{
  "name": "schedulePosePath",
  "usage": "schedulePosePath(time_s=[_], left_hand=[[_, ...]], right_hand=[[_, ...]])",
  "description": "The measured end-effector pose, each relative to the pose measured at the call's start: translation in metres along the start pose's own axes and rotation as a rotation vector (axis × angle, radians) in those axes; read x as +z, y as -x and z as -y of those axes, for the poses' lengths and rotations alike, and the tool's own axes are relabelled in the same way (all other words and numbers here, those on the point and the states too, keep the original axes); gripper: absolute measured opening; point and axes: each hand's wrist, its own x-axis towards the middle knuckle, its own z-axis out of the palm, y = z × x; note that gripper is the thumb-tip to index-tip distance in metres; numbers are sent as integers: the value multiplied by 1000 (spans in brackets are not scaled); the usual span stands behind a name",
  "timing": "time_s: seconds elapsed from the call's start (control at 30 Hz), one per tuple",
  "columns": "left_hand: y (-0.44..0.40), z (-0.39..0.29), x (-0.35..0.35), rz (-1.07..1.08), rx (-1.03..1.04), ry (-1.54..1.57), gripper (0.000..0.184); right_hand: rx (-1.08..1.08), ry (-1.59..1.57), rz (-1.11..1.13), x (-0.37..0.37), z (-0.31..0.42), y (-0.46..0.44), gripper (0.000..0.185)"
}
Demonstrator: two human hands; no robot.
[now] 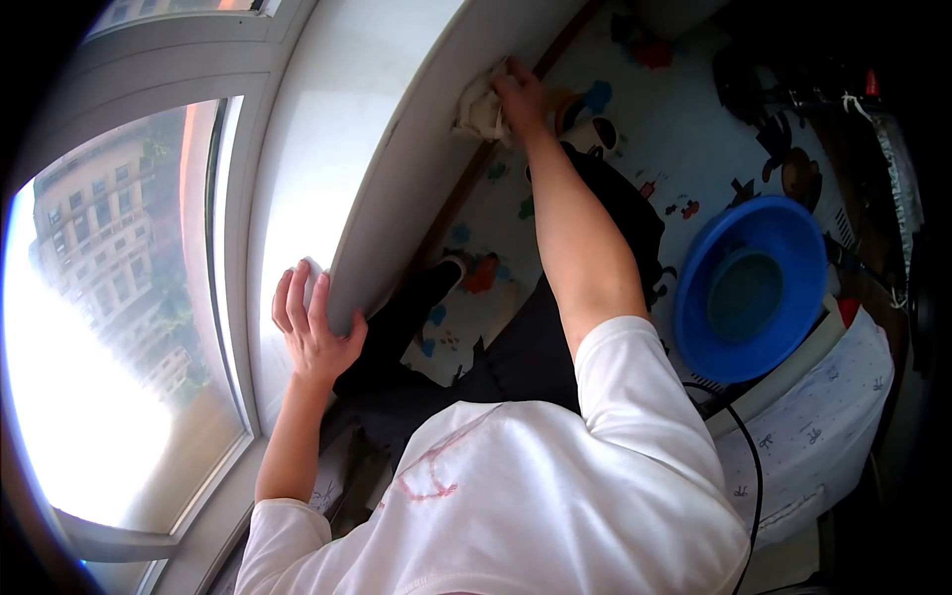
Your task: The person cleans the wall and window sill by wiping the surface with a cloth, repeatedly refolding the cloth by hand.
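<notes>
My right hand (520, 97) reaches out low and presses a crumpled, off-white cloth (483, 107) against the wall (436, 139) under the window sill. Its fingers are bent over the cloth's edge. My left hand (315, 329) rests on the edge of the white window sill (327, 119), fingers spread over the top and thumb lower down on the side. Nothing is held in that hand.
A window (129, 297) with buildings outside stands on the left. A blue basin (808, 288) with a smaller greenish basin (744, 293) inside is at the right. Below it hangs a patterned white cloth cover (823, 426), with a black cable (757, 466) alongside. The floor (635, 119) has colourful prints.
</notes>
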Motion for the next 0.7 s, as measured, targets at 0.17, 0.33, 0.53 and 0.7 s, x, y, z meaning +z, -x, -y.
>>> schedulePosePath(time_s=[0.17,0.33,0.53,0.7], left_hand=[[-2,-2,-4,42,-19,-21,75],[-3,-2,1,2,-36,11,69],[-2,-2,2,-21,-35,37,68],[-2,-5,2,-32,-34,29,68]], right_hand=[[67,72,66,1,4,10,60],[96,270,69,-1,0,22,58],[-83,146,-35,5,5,17,55],[-126,449,-7,1,-11,14,53]])
